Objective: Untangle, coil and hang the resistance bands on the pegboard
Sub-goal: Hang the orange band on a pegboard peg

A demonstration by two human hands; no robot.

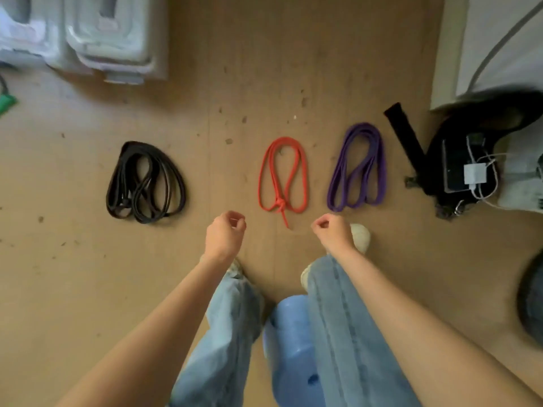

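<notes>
Three resistance bands lie in a row on the brown floor. A black band is heaped in loops at the left. A red band with a knot near its lower end lies in the middle. A purple band, folded in loops, lies at the right. My left hand and my right hand hover just short of the red band, one on each side of its knot. Both have loosely curled fingers and hold nothing. No pegboard is in view.
Clear plastic bins stand at the back left, with a green object at the left edge. A black bag with a phone and white cable sits at the right beside a white cloth. A blue stool stands between my legs.
</notes>
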